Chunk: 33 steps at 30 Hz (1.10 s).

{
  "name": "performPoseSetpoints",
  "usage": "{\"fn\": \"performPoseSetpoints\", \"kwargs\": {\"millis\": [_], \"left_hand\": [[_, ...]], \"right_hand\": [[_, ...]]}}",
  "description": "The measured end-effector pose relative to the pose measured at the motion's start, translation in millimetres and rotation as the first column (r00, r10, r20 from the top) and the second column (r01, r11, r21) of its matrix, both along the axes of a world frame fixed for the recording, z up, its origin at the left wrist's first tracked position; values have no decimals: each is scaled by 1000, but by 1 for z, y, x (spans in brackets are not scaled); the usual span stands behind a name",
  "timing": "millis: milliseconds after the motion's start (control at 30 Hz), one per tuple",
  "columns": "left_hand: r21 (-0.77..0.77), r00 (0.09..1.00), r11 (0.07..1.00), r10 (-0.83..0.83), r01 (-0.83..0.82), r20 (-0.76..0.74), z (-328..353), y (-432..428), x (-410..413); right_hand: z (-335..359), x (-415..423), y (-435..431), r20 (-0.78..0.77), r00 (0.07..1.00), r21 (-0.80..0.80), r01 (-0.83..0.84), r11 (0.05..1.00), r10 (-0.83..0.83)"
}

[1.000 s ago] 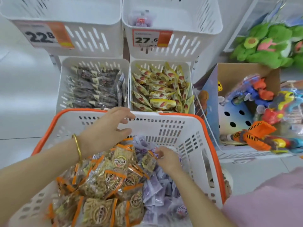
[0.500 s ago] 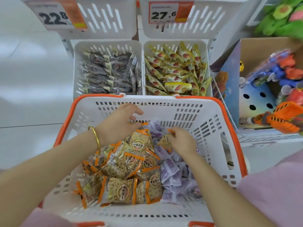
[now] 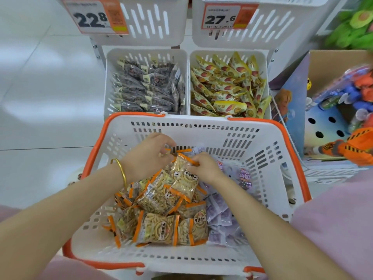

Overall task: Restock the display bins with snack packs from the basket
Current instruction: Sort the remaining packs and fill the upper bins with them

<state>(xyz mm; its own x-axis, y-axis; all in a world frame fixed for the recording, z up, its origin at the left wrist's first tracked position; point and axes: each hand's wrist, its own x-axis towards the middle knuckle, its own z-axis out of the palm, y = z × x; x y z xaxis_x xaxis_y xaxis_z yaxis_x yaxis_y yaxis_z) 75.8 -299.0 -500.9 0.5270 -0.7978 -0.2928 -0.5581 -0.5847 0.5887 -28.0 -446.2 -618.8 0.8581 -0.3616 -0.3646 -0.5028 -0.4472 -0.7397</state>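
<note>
Snack packs (image 3: 161, 201) fill the big white basket (image 3: 260, 164) with the orange rim, which sits in front of the person, low in the picture. The basket is the biggest thing here, and its far edge is right up against the white display bins.

Two bins sit side by side just past the basket. The left bin (image 3: 110, 81) holds dark packs (image 3: 145, 87) lying in rows. The right bin (image 3: 264, 81) holds yellow packs (image 3: 228, 85) with red on them, piled loosely. Above them are two more white bins with price tags. The left tag (image 3: 94, 16) reads 22.8 and the right tag (image 3: 228, 16) reads 27.6. What is in those top bins cannot be seen.

To the right is a cardboard box (image 3: 331, 63) with bright toys (image 3: 355, 138) in orange and blue. The floor (image 3: 40, 87) is white and shiny.

Inside the basket, see-through packs with orange ends are heaped on the left and in the middle. Purple packs (image 3: 220, 215) lie on the right side.

The left hand (image 3: 147, 156) wears a gold bangle (image 3: 121, 171) on the wrist. Its fingers are curled and pinched at the top of the heap, close to the orange end of a pack, but it is hard to tell just which pack they touch. The right hand (image 3: 203, 166) is curled too, and its fingers pinch the orange edge of one see-through pack (image 3: 183, 178) that stands a bit higher than the others. Both hands are almost touching each other over the middle of the basket.
</note>
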Motion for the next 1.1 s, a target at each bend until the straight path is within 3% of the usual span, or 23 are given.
{"fn": "performPoseSetpoints", "kwargs": {"millis": [167,267,367,433,500,533,600,633,700,767,900,1000,1100], "left_hand": [[73,999,997,22,-20,-31,-4,10,1],[83,998,996,40,-35,-54,1,8,0],[84,993,993,92,-86,-69,6,6,-2],[78,979,984,169,-161,-117,10,3,-4],[116,891,948,318,-296,-325,13,2,-6],[146,786,921,384,-361,-484,15,2,-7],[140,567,871,421,-471,-708,20,2,-8],[94,551,851,415,-517,-724,22,1,-7],[-44,697,833,431,-552,-573,26,0,-5],[-181,841,839,448,-513,-304,35,-2,0],[-283,942,903,335,-322,-4,51,-1,16],[-292,970,934,233,-205,64,55,-1,19],[-342,972,911,231,-229,-36,59,-4,18]], "right_hand": [[3,-9,-1,-50,995,-3,87,996,-87],[9,-15,0,-51,993,92,113,989,-109],[27,-18,-8,26,969,256,232,939,-246],[46,-19,-15,106,912,505,294,812,-396],[66,-16,-18,165,848,704,255,662,-503],[75,-15,-17,189,830,744,228,628,-525],[88,-12,-13,236,816,751,190,632,-527],[94,-11,-12,258,817,731,185,657,-516],[105,-12,-12,273,843,660,186,728,-463],[117,-16,-17,240,902,559,173,811,-358],[136,-21,-22,242,940,380,137,915,-241],[145,-22,-22,259,941,376,108,920,-217],[149,-23,-22,267,939,369,107,923,-216]]}}
